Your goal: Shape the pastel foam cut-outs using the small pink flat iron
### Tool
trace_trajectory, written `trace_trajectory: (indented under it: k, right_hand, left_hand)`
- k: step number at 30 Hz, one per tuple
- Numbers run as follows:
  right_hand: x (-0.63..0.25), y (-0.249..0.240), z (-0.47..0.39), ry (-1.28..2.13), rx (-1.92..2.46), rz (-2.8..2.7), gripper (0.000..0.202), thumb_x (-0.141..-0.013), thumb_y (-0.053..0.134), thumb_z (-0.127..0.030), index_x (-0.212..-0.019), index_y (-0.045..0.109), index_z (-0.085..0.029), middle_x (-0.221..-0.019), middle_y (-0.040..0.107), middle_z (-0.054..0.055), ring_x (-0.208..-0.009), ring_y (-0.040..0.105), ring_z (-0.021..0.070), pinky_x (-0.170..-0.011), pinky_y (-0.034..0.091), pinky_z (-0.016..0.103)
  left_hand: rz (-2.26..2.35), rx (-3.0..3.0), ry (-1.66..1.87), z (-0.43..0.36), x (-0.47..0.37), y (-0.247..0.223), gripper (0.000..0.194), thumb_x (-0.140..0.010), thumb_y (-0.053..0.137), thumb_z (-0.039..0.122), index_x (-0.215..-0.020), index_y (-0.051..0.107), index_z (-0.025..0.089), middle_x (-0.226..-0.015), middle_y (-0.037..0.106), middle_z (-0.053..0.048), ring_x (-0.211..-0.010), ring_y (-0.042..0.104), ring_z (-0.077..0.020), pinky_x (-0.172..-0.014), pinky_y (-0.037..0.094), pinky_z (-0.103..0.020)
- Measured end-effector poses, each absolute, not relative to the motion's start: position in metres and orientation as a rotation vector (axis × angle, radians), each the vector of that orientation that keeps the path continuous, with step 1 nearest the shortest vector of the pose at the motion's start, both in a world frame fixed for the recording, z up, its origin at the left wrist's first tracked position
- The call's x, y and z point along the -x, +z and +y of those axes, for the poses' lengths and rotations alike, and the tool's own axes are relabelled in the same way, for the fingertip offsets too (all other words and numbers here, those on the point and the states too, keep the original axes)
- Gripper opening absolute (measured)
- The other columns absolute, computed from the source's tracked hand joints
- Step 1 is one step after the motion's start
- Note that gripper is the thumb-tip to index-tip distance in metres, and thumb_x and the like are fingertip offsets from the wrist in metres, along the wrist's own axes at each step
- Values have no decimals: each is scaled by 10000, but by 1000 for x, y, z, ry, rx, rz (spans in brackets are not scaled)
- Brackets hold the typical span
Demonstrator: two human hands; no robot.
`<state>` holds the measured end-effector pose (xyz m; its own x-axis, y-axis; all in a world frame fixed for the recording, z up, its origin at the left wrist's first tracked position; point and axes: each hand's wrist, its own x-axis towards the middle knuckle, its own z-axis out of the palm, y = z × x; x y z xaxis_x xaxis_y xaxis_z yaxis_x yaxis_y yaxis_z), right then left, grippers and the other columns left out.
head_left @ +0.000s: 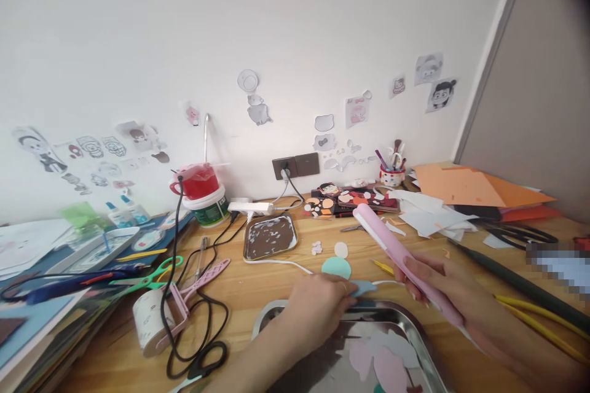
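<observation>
My right hand (431,279) is wrapped round a pink hair straightener (391,245), which slants up to the left above the table, its far end raised. My left hand (318,304) reaches over the back edge of a metal tray (417,325), fingers pinched on a light blue cut-out piece (365,287). Just beyond that hand lies a mint green disc (336,267), with a small cream disc (341,250) behind it. Inside the tray are pink cut-outs (389,368) and a pale grey one (399,347).
A brown square dish (271,237) stands behind, near a white power strip (251,207). Leftward are black cables, green scissors (154,276), a tape roll (150,322) and a tub (207,206). Orange sheets (465,184) and paper scraps lie at the back right.
</observation>
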<state>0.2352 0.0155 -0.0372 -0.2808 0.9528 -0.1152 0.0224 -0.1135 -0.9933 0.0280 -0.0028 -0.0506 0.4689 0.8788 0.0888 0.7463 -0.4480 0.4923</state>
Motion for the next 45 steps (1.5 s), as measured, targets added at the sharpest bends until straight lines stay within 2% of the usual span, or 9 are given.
trace_trajectory:
  k: [8, 14, 21, 24, 28, 32, 36, 42, 45]
  right_hand:
    - [-236, -24, 10, 1410, 1197, -1383, 277, -721, 498, -417, -629, 568, -165, -564, 518, 3, -500, 429, 97, -465, 350, 183]
    - [-233, -23, 9, 1385, 1239, -1335, 285, -691, 512, -437, -618, 555, -165, -506, 506, -8, -484, 434, 101, -455, 347, 184]
    - [-234, -22, 9, 1400, 1227, -1382, 313, -694, 495, -455, -635, 572, -158, -533, 507, -12, -476, 429, 97, -464, 340, 193]
    - [-234, -23, 10, 1421, 1227, -1404, 327, -687, 503, -464, -620, 572, -151, -494, 485, -22, -469, 429, 93, -460, 334, 187]
    - [-235, -29, 13, 1458, 1221, -1428, 308, -695, 514, -445, -633, 560, -147, -489, 491, -24, -475, 430, 87, -474, 337, 181]
    - [-234, -33, 14, 1459, 1230, -1445, 303, -699, 507, -443, -634, 547, -150, -505, 502, -15, -482, 436, 100, -480, 346, 194]
    - [-229, -31, 12, 1432, 1252, -1447, 306, -688, 512, -453, -628, 542, -154, -529, 504, -5, -489, 444, 109, -471, 350, 196]
    - [-230, -38, 14, 1419, 1315, -1488, 346, -675, 497, -501, -593, 596, -181, -494, 523, 14, -504, 467, 140, -499, 386, 222]
    - [-234, -51, 21, 1484, 1348, -1375, 278, -656, 536, -484, -596, 626, -229, -547, 563, 32, -546, 507, 168, -511, 418, 239]
  left_hand:
    - [1748, -1947, 997, 59, -11, -47, 303, -755, 383, 375, -788, 629, 201, -638, 621, 8, -581, 547, -132, -538, 385, -206]
    - [1875, -1888, 929, 110, -17, -67, 252, -731, 430, 302, -796, 623, 154, -615, 624, -34, -559, 566, -145, -552, 395, -228]
    - [1911, -2054, 835, 101, -13, -59, 349, -694, 479, 335, -987, 546, 159, -1059, 543, -118, -985, 457, -243, -792, 316, -326]
    - [1782, -2157, 657, 82, -11, -56, 314, -614, 552, 412, -832, 614, 196, -889, 608, -71, -910, 483, -242, -733, 349, -299]
    - [1658, -2238, 435, 61, -17, -61, 500, -396, 672, 477, -800, 624, 186, -784, 600, -80, -844, 474, -277, -646, 376, -304]
    - [1689, -2339, 263, 55, -25, -66, 585, -386, 678, 467, -856, 582, 133, -898, 544, -129, -896, 426, -302, -690, 367, -348]
    - [1736, -2167, 407, 50, -27, -66, 609, -364, 725, 346, -895, 534, 117, -876, 548, -137, -879, 449, -301, -674, 372, -342]
    - [1687, -1883, 824, 45, -21, -64, 392, -523, 631, 168, -898, 519, 180, -849, 585, -77, -801, 519, -249, -706, 373, -363]
    - [1590, -1734, 996, 49, -15, -59, 218, -586, 595, 207, -795, 537, 182, -821, 597, -51, -782, 544, -211, -666, 415, -313]
